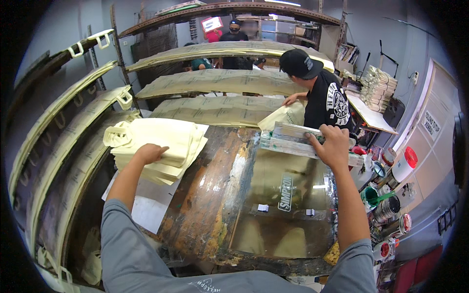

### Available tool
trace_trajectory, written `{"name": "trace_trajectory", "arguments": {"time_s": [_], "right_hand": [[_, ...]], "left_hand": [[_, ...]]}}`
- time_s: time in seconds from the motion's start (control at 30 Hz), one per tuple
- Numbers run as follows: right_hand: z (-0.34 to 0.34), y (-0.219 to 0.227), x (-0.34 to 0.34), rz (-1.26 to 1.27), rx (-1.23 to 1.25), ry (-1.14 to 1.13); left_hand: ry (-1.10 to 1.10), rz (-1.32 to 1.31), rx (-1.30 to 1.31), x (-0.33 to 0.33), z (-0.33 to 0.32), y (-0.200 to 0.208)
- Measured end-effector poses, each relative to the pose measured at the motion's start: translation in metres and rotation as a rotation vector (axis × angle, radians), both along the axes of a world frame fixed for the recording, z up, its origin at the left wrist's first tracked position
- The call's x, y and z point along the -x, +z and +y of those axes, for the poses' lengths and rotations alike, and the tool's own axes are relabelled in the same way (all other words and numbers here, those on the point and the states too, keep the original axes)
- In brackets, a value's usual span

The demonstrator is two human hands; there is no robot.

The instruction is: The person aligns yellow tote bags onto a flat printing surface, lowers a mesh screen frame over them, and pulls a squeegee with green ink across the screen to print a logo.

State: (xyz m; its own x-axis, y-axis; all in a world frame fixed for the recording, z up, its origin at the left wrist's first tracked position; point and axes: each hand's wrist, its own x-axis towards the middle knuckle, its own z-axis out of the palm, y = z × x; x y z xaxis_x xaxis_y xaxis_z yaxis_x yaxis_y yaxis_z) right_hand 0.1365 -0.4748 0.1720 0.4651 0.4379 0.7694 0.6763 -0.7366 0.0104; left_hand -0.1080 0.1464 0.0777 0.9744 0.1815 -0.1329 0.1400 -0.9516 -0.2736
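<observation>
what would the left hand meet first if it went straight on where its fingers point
Most likely the stack of cream bags, which the left hand seems to touch; beyond the stack's right edge lies the worn tabletop, though depth is unclear.

A rusty metal rack (229,8) and pale door (442,105) line grey walls (373,41).

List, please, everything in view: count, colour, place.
Worktable: one, stained brown, centre
Tote bag stack: apparently one, cream, worktable left
Sheet: one, white, under stack
Glass panel: one, transparent, worktable right
Wooden bar: one, stained whitish, panel's far edge
Rack shelves: several, brown, left and background
Spread tote bags: many, cream, on shelves
Co-workers: several, mostly dark-clad, beyond worktable
Containers: many, mixed, right
Door: one, white, far right
Sleeves: two, grey, lower edge
Left grip: one, bare, on stack
Right grip: one, bare, on bar
</observation>
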Motion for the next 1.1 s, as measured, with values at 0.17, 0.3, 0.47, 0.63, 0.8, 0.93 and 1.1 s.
{"name": "trace_trajectory", "arguments": {"time_s": [0.17, 0.3, 0.47, 0.63, 0.8, 0.93, 1.1], "right_hand": [[0.007, 0.009, -0.005, 0.007, -0.022, 0.029], [0.009, 0.023, -0.023, 0.044, 0.016, 0.023], [0.016, 0.059, -0.031, 0.202, 0.064, -0.03], [0.008, 0.045, -0.05, 0.092, 0.013, 0.017], [0.013, 0.035, -0.051, 0.051, -0.031, 0.071], [0.008, 0.031, -0.048, 0.028, -0.015, 0.073], [0.004, 0.033, -0.054, 0.027, -0.027, 0.078]], "left_hand": [[0.058, -0.095, 0.009, 0.01, 0.022, -0.017], [0.02, -0.579, 0.054, -0.002, 0.025, 0.034], [-0.108, -0.505, -0.068, -0.054, -0.078, 0.11], [-0.491, -0.618, 0.006, -0.072, -0.228, 0.008], [-0.54, -0.469, 0.27, -0.095, -0.348, -0.15], [-0.568, -0.407, 0.403, -0.145, -0.392, -0.168], [-0.637, -0.387, 0.314, -0.219, -0.427, -0.169]]}}
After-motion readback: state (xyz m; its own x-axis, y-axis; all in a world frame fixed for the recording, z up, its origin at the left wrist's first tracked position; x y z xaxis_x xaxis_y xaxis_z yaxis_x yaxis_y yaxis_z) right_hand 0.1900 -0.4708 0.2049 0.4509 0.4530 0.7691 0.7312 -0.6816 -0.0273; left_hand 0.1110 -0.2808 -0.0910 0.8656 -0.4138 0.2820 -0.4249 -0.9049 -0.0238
